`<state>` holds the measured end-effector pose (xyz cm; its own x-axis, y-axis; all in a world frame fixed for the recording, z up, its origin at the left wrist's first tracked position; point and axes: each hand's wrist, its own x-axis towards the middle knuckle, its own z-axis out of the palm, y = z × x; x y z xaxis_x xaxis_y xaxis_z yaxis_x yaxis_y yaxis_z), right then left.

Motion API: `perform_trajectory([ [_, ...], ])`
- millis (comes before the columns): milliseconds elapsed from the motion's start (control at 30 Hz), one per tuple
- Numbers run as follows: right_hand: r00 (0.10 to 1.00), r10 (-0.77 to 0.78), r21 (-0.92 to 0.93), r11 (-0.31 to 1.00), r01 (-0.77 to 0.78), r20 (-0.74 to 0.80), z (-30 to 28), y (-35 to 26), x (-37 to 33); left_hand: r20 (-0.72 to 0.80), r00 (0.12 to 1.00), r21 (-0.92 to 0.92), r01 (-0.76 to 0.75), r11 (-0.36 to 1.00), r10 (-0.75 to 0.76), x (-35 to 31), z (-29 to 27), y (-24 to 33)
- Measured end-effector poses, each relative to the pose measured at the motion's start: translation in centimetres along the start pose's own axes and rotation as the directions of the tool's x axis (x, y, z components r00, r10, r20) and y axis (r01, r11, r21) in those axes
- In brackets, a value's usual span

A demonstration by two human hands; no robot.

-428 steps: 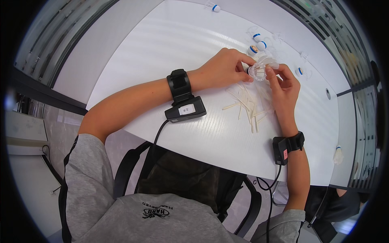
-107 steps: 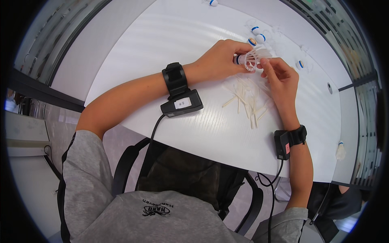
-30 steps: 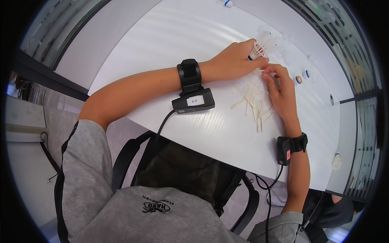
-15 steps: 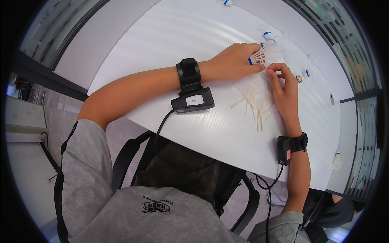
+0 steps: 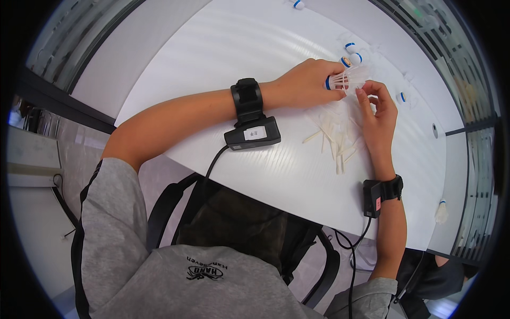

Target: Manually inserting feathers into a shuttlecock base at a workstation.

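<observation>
We find the left hand (image 5: 308, 82) grasping a feathered shuttlecock (image 5: 345, 80) by its blue-banded base, far right over the table (image 5: 255, 175) | right hand (image 5: 380, 109) at its feather end, pinch: we cannot tell | loose feather shafts (image 5: 333, 141) nearer | blue-banded shuttlecock heads (image 5: 356, 57) farther off

We list: grey short-sleeved shirt (image 5: 159, 287), lower frame, black chest print (image 5: 205, 271), black stripe (image 5: 77, 250) far left; black wrist straps (image 5: 247, 102), centre and right, with black boxes (image 5: 268, 133), black cables (image 5: 213, 161), one white label (image 5: 255, 132), one pink label (image 5: 378, 203).
</observation>
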<state>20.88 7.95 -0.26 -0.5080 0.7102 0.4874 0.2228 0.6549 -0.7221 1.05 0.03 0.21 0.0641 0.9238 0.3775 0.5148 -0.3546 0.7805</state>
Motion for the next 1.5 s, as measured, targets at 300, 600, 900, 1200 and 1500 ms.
perform_trajectory([
  [300, 1.0, 0.01, 0.098, 0.995, -0.01, -0.002, 0.0, 0.3, 0.0, -0.028, 1.0, -0.055, 0.008, 0.998, -0.009, -0.3, 0.3, 0.2],
  [600, 0.998, 0.038, 0.079, 0.996, -0.041, 0.044, 0.0, -0.2, 0.1, -0.024, 1.0, -0.038, 0.009, 0.999, -0.01, 0.0, 0.0, 0.3],
  [900, 0.998, -0.008, 0.047, 0.999, 0.005, 0.068, -0.2, 0.1, 0.0, -0.036, 0.999, -0.123, -0.004, 0.992, -0.001, -0.1, 0.3, -0.1],
  [1200, 0.999, -0.017, 0.181, 0.983, 0.024, -0.039, -0.2, -0.3, 0.0, -0.014, 0.999, -0.059, 0.045, 0.997, -0.046, 0.1, 0.3, -0.3],
  [1500, 0.992, 0.037, 0.209, 0.978, -0.012, -0.117, -0.3, -0.4, -0.1, -0.013, 0.995, -0.099, 0.099, 0.99, -0.101, -0.1, 0.3, -0.5],
])
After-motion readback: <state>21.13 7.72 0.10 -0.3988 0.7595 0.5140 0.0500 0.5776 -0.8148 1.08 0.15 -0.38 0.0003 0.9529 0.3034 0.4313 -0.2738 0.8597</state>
